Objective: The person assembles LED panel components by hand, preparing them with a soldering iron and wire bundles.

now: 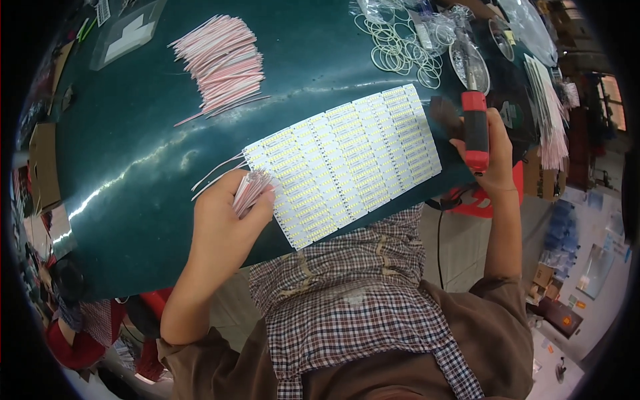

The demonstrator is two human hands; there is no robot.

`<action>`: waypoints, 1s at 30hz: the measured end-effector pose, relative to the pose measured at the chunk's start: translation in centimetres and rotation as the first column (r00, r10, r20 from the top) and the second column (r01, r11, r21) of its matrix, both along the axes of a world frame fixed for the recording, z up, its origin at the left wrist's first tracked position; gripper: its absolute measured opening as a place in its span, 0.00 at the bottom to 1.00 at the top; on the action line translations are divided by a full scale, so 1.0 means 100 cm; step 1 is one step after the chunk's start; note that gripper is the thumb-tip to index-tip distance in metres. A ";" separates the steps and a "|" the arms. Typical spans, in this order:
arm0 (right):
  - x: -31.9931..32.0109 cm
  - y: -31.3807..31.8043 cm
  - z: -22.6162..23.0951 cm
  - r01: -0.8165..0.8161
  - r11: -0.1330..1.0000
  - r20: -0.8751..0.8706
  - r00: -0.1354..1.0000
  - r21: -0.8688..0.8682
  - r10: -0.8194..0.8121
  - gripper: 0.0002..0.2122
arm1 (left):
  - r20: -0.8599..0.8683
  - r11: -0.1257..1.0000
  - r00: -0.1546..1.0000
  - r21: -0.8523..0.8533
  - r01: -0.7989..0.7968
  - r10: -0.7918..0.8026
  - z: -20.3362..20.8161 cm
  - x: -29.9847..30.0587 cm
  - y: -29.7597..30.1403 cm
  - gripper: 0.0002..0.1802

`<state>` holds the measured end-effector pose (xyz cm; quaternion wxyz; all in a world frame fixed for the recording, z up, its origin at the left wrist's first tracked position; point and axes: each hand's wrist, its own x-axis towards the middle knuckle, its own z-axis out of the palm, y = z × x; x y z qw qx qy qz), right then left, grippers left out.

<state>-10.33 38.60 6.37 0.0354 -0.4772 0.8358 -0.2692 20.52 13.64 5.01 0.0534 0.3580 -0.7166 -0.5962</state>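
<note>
My left hand (230, 213) is closed around a bundle of short white and pink wires (252, 191) at the left edge of a white LED board panel (353, 160). This panel lies tilted on the green table, covered in rows of small yellow chips. A few loose wire ends stick out left from its upper left corner, beside my thumb and fingers. To the panel's right, my right hand (499, 157) grips a soldering iron (475, 130) with a red and black handle. Its metal shaft points away from me; my fingers are partly hidden behind the handle.
A large pile of pink and white wires (223, 63) lies at the far left-centre of the green table (133, 220). Pale rubber bands (400, 50) and a round metal dish (460, 63) sit at the far right. More wires (550, 113) hang over the right edge, above a red stool (470, 203).
</note>
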 end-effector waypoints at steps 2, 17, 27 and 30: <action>0.000 -0.005 -0.001 -0.032 0.999 0.034 0.999 0.041 0.031 0.22 | 0.002 1.000 1.000 -0.021 -0.005 0.005 -0.004 0.000 0.001 0.10; -0.001 -0.009 0.002 -0.127 0.978 -0.073 0.987 0.163 0.140 0.20 | -0.047 1.000 0.999 0.007 0.003 -0.002 -0.003 0.000 -0.005 0.09; 0.091 0.001 0.034 -0.097 0.989 0.361 0.923 -0.113 0.132 0.20 | 0.013 0.999 1.000 -0.039 0.006 -0.006 -0.012 0.007 -0.017 0.09; 0.133 -0.009 0.041 -0.109 0.973 0.689 0.690 -0.205 0.222 0.17 | 0.048 0.998 0.999 -0.065 -0.004 0.007 -0.009 0.008 -0.023 0.11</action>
